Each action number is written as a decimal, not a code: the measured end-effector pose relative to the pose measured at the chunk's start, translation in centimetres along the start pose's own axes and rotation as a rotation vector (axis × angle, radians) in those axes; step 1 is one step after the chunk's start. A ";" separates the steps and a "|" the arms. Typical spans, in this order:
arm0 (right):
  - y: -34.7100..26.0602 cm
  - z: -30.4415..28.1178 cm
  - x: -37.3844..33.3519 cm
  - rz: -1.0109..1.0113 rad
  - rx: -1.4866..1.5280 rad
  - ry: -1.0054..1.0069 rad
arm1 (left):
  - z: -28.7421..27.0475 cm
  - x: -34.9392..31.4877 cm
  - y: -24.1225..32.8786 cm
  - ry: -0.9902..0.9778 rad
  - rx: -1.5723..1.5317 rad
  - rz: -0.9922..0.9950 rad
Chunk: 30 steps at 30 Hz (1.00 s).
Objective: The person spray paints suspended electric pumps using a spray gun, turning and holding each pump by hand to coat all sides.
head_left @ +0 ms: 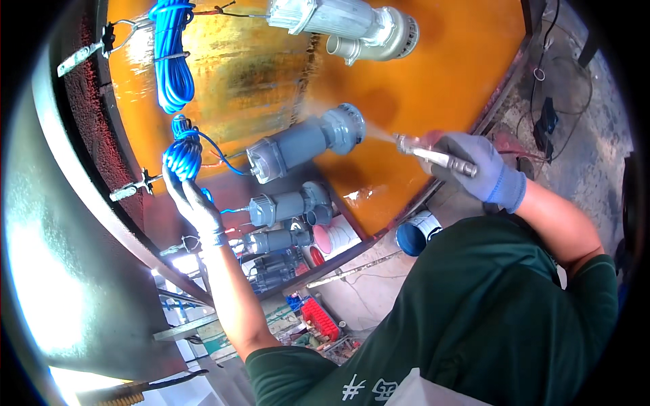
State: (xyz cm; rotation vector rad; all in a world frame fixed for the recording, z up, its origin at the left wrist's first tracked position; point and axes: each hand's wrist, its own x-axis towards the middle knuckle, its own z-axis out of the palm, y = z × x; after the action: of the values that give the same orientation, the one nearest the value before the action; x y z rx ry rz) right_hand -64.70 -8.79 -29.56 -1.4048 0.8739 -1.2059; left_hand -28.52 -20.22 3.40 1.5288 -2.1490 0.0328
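Observation:
My right hand (484, 162), in a grey-blue work glove, is closed around a metal spray gun (443, 160). A pale mist fans from its nozzle onto the round end of a grey submersible pump (301, 143). That pump hangs sideways, with a blue cable leading from its other end. My gloved left hand (193, 203) grips the lower end of the bundled blue cable (183, 159); its fingers are partly hidden behind the coils. Above hangs a paler silver pump (349, 27) beside a second blue cable coil (169, 61).
Several more grey pumps (277, 206) hang in a row below. Behind them stands an orange, wet-looking panel (413, 101). A curved dark rail (122, 223) with hooks runs along the left. Near my body are a blue-rimmed paint bucket (412, 238) and a red basket (319, 319).

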 end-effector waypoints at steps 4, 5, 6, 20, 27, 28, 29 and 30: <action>0.8 0.0 -1.3 -0.142 -0.105 -0.257 | -0.6 -1.8 -0.7 0.150 0.050 -0.067; 1.0 -0.1 -1.4 -0.161 -0.205 -0.387 | -0.5 -2.0 -0.7 0.155 0.046 -0.068; 1.1 -0.3 -1.3 -0.149 -0.265 -0.372 | -0.6 -2.2 -0.6 0.142 0.056 -0.052; -1.5 -1.1 3.9 0.031 -0.247 -0.508 | -3.7 -7.8 -0.7 0.340 -0.020 -0.189; -12.0 -0.5 8.6 0.111 0.094 -0.206 | -7.0 -11.8 -2.5 0.358 -0.020 -0.221; -12.9 -0.1 9.1 0.037 0.062 -0.186 | -7.2 -12.5 -3.3 0.377 -0.059 -0.190; -13.9 0.1 9.7 -0.037 0.027 -0.161 | -7.5 -13.2 -3.8 0.389 0.024 -0.108; -15.2 -0.1 10.3 -0.106 -0.065 -0.411 | -7.8 -13.5 -4.3 0.412 -0.002 -0.132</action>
State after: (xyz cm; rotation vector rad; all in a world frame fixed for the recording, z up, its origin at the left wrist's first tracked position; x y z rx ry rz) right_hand -63.91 -15.65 -12.56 -1.6923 0.5606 -0.9220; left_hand -18.39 -7.60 3.62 1.5062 -1.7223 0.2756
